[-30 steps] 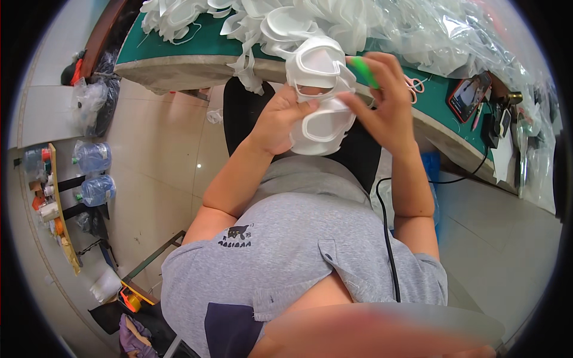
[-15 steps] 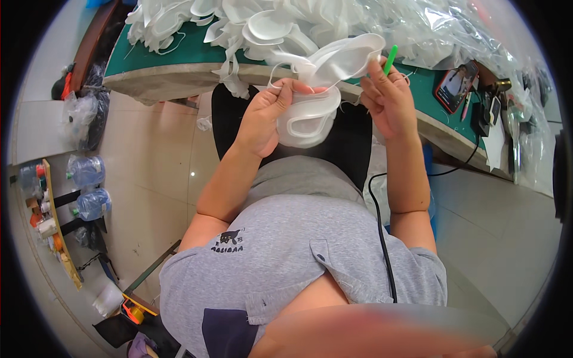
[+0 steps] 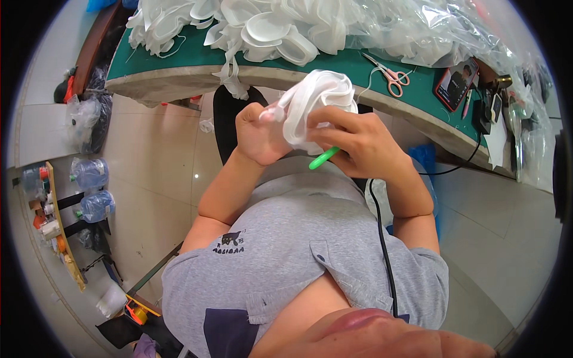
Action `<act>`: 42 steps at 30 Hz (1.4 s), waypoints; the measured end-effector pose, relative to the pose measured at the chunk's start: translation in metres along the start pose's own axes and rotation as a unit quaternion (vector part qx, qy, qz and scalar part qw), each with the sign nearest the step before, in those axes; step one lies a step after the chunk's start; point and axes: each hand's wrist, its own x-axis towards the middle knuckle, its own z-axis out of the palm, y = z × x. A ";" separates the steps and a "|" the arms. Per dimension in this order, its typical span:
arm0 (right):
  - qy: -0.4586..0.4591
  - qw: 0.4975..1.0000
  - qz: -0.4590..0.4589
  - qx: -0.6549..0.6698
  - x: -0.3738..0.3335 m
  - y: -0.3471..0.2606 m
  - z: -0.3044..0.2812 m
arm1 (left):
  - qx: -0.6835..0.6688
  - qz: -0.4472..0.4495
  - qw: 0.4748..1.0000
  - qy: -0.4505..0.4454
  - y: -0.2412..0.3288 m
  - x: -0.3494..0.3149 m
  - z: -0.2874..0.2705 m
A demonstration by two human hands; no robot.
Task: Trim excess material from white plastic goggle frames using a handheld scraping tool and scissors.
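A white padded fabric piece (image 3: 322, 95) with curved, raised edging is gathered into a folded bundle in front of me, just off the table's near edge. My left hand (image 3: 261, 134) grips its left side, the thumb pressed over the edge. My right hand (image 3: 355, 140) bends its fingers over the right side of the bundle and also keeps hold of a slim bright green stick-like tool (image 3: 324, 159), which points down to the left. The tool's other end is hidden in the hand. More white padded pieces (image 3: 271, 27) like it lie heaped on the table beyond.
On the green-topped table (image 3: 185, 53) rest pink-handled scissors (image 3: 394, 82), a phone (image 3: 455, 86), a pink pen (image 3: 466, 104) and a black box with a cable (image 3: 481, 116). Clear plastic bags (image 3: 406, 36) cover the far right. Large water bottles (image 3: 95, 206) stand at left.
Both hands have come nearer my body and closer together. The stretched-out white piece is now folded up between them. The green tool has turned downward, and the scissors have come into sight.
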 end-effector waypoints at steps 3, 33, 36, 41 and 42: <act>-0.024 0.997 0.033 0.069 -0.005 -0.002 -0.006 | -0.029 0.006 0.999 -0.023 -0.006 0.003 0.013; 0.111 0.878 0.294 0.362 -0.010 0.007 0.003 | 0.491 -0.074 0.844 0.203 -0.035 0.004 0.017; 0.109 0.843 0.347 0.395 -0.011 0.008 -0.005 | 0.442 -0.052 0.869 0.214 -0.039 0.003 0.020; 0.283 0.870 0.272 0.298 -0.039 0.042 -0.030 | 0.371 0.052 0.917 0.140 -0.029 -0.004 -0.013; 0.337 0.837 0.306 0.304 -0.046 0.046 -0.040 | 0.291 0.083 0.945 0.123 -0.023 -0.006 -0.019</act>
